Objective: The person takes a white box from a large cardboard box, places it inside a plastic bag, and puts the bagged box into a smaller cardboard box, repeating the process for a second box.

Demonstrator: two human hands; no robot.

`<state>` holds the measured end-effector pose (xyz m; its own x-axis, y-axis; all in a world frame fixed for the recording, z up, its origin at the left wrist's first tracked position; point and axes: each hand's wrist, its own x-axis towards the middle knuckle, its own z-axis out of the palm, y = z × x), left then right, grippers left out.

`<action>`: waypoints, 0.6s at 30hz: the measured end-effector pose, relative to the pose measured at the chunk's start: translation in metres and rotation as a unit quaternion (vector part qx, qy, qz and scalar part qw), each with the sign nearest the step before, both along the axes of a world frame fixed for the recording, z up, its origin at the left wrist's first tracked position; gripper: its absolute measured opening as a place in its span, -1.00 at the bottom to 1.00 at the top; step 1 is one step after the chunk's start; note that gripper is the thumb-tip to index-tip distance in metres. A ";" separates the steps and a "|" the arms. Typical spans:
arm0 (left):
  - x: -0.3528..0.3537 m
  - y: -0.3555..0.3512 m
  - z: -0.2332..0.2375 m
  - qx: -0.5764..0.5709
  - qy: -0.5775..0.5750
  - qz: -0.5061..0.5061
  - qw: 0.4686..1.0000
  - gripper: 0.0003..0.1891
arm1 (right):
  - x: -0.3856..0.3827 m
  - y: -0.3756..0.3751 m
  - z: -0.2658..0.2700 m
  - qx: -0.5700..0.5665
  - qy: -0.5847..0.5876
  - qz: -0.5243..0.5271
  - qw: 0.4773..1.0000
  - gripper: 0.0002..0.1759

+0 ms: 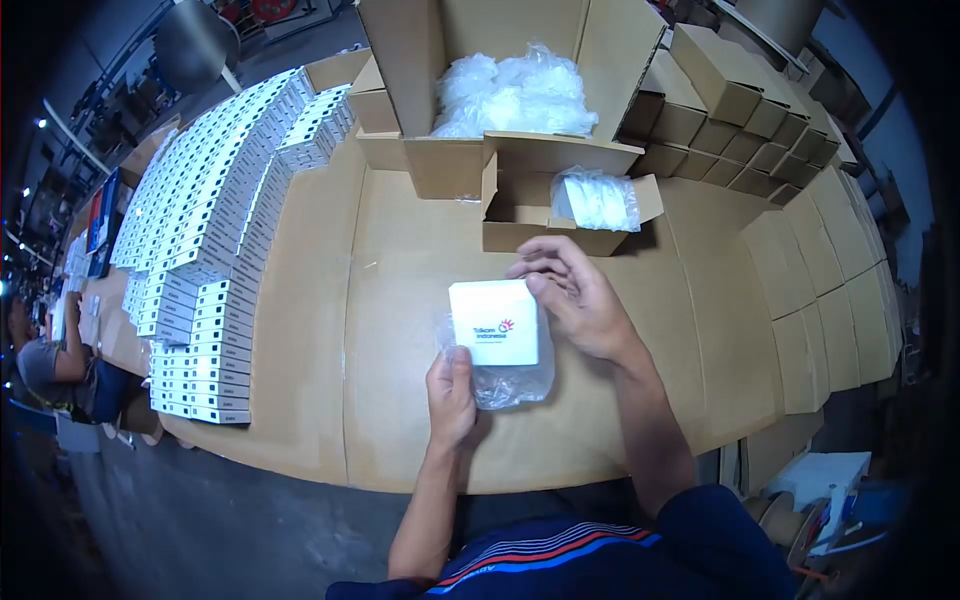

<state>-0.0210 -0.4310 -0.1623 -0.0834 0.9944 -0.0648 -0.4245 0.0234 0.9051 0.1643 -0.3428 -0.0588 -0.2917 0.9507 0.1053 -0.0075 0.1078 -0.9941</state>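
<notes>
A flat white box with a red logo and "Telkom Indonesia" print is held up over the cardboard-covered table. My left hand grips its lower left, thumb on the front face. A clear plastic bag lies around and behind the box's lower part, pinched in the same grip. At the box's upper right corner is my right hand, thumb tip right at the edge, fingers loosely curved and apart above it.
A small open carton holds a plastic-wrapped pack. Behind it, a large carton contains clear plastic bags. Stacked white boxes line the left side; brown cartons fill the right. A person sits far left.
</notes>
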 end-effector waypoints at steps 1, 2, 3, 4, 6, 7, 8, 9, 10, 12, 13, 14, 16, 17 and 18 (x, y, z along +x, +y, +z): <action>-0.002 0.001 -0.003 0.003 -0.004 0.005 1.000 -0.48 | 0.005 -0.004 -0.004 -0.035 0.034 -0.012 0.999 -0.66; -0.004 0.002 -0.003 0.010 0.000 0.010 1.000 -0.48 | 0.010 -0.009 -0.009 -0.069 0.068 -0.025 0.995 -0.64; -0.005 0.003 -0.004 0.016 0.005 0.015 1.000 -0.49 | 0.015 -0.018 -0.023 -0.110 0.117 -0.023 0.987 -0.68; -0.007 0.005 -0.003 0.020 0.009 0.019 1.000 -0.49 | 0.014 -0.025 -0.036 -0.117 0.145 -0.019 0.982 -0.69; -0.007 0.007 0.000 0.035 0.033 0.011 0.999 -0.50 | 0.012 -0.039 -0.054 -0.132 0.203 -0.011 0.970 -0.71; -0.006 0.008 -0.002 0.038 0.052 0.013 0.998 -0.51 | 0.009 -0.045 -0.054 -0.146 0.233 -0.033 0.961 -0.78; -0.005 0.009 -0.003 0.042 0.071 0.015 0.997 -0.51 | 0.009 -0.048 -0.058 -0.144 0.239 -0.043 0.959 -0.80; -0.006 0.010 -0.001 0.045 0.088 0.002 0.995 -0.48 | 0.010 -0.049 -0.065 -0.140 0.246 -0.052 0.958 -0.81; -0.007 0.009 0.002 0.048 0.105 -0.010 0.993 -0.44 | 0.011 -0.050 -0.070 -0.137 0.252 -0.061 0.956 -0.83; -0.006 0.009 0.004 0.068 0.146 -0.020 0.987 -0.38 | 0.013 -0.051 -0.075 -0.126 0.255 -0.066 0.956 -0.84; -0.004 0.011 0.005 0.087 0.171 -0.016 0.981 -0.37 | 0.013 -0.051 -0.075 -0.120 0.256 -0.066 0.957 -0.85; -0.002 0.014 0.006 0.105 0.196 -0.011 0.975 -0.35 | 0.014 -0.051 -0.073 -0.102 0.251 -0.074 0.960 -0.86; -0.002 0.013 0.031 0.100 0.210 -0.037 0.972 -0.34 | 0.014 -0.052 -0.067 -0.069 0.241 -0.089 0.964 -0.86; -0.001 0.013 0.032 0.109 0.220 -0.030 0.969 -0.34 | 0.013 -0.050 -0.067 -0.022 0.208 -0.089 0.974 -0.86; -0.001 0.014 0.034 0.119 0.230 -0.024 0.966 -0.34 | 0.013 -0.050 -0.068 -0.024 0.227 -0.080 0.970 -0.87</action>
